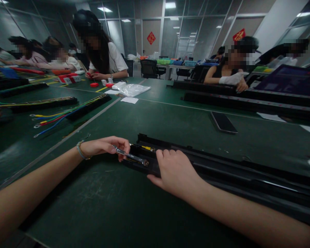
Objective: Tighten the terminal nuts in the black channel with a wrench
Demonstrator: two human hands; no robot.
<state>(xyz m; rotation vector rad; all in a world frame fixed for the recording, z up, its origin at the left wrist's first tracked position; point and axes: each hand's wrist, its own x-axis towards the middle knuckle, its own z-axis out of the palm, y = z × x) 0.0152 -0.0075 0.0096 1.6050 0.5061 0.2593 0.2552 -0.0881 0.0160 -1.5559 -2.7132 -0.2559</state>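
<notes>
A metal wrench (132, 157) is held by its near end in my left hand (105, 147), the fingers closed round it. Its far ring end sits at a bolt (146, 163) inside a long black channel (222, 168), which lies on the table and runs off to the right. Behind the wrench, a yellow-sleeved cable lug (146, 147) rests in the same channel at another bolt. My right hand (174, 168) is clasped over the channel just right of the bolts, thumb on the near side and fingers across the top. Its palm hides that stretch of channel.
A phone (223, 122) lies beyond the channel. More black channels (248, 103) lie at the back right, near a person in a white glove. At left are channels with coloured cables (59, 117). A clear plastic bag (134, 89) lies at the table's middle; several people sit around.
</notes>
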